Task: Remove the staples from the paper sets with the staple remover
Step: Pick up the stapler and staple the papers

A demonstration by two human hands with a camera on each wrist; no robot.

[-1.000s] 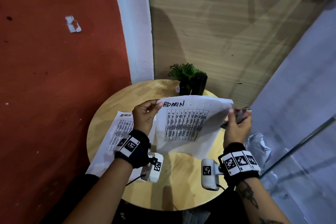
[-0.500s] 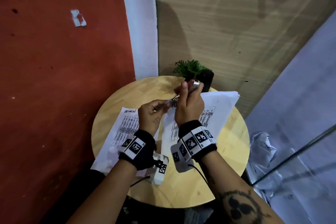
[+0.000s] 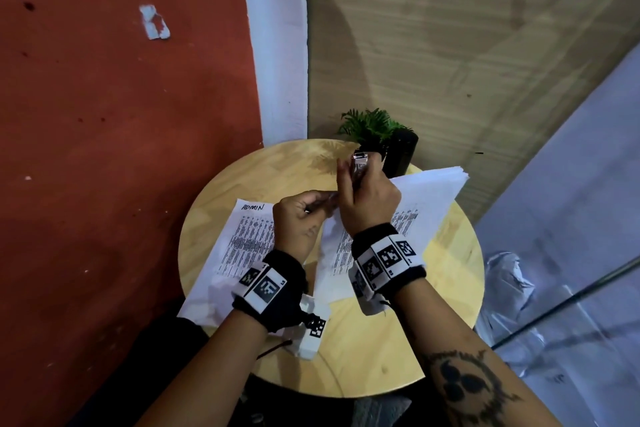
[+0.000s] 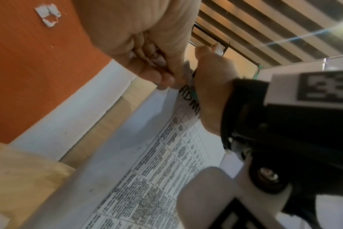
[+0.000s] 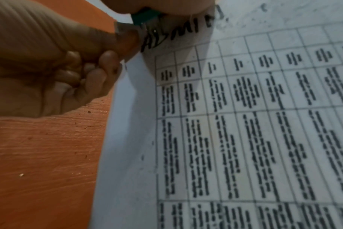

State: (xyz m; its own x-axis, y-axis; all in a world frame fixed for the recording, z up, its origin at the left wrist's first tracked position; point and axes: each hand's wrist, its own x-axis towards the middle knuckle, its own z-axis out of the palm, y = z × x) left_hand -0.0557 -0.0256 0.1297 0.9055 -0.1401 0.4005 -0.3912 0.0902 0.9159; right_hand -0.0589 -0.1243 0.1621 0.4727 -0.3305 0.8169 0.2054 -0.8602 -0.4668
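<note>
paper set point(image 3: 426, 198) corner | pinched by left hand point(image 3: 298, 218) | staple remover point(image 3: 359, 163) in right hand point(image 3: 367, 198)

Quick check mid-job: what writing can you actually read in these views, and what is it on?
"ADMIN": handwritten at the top of the flat paper set on the table.
"ADMIN": handwritten on the held paper set, partly covered by the staple remover.
Printed table text on both sets: too blurred to read.
Wrist band squares: patterns, no words.

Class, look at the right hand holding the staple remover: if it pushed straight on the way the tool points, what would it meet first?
Probably the stapled top-left corner of the white printed paper set, pinched by the left hand.
</note>
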